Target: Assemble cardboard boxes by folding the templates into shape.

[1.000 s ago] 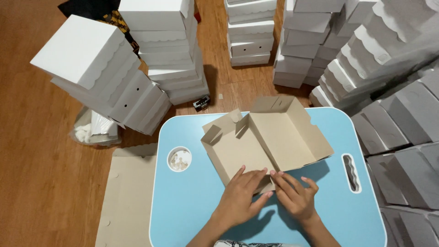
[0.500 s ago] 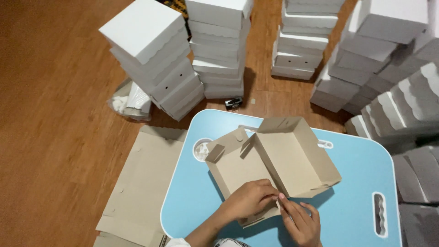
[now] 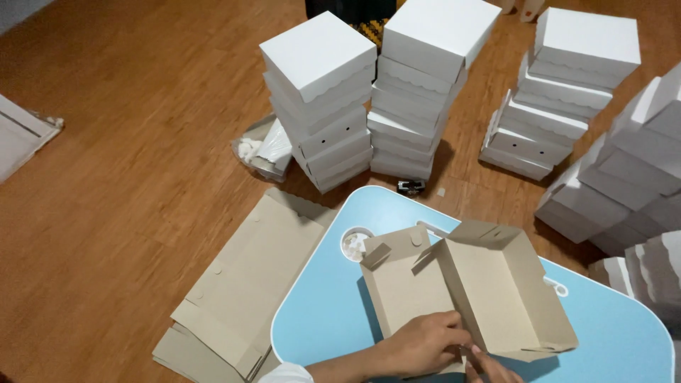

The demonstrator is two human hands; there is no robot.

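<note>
A half-folded brown cardboard box point(image 3: 474, 294) lies open on the light blue table point(image 3: 323, 330). Its right half has raised walls; its left half is a flat panel with small tabs. My left hand point(image 3: 425, 344) presses flat on the near edge of that panel, fingers spread. Only the fingers of my right hand point(image 3: 489, 367) show at the bottom edge, touching the box's near edge beside my left hand. What they pinch is hidden.
Flat brown cardboard blanks point(image 3: 241, 291) lie stacked on the wooden floor left of the table. Tall stacks of finished white boxes point(image 3: 323, 99) stand behind and to the right point(image 3: 624, 177). A clear plastic bag point(image 3: 259, 150) sits by the stacks. The table's round recess point(image 3: 355, 243) holds small white bits.
The view has swung left and up, so the table and box sit lower right in the frame. Both hands stay on the box's near edge; my right hand is now mostly out of frame.
</note>
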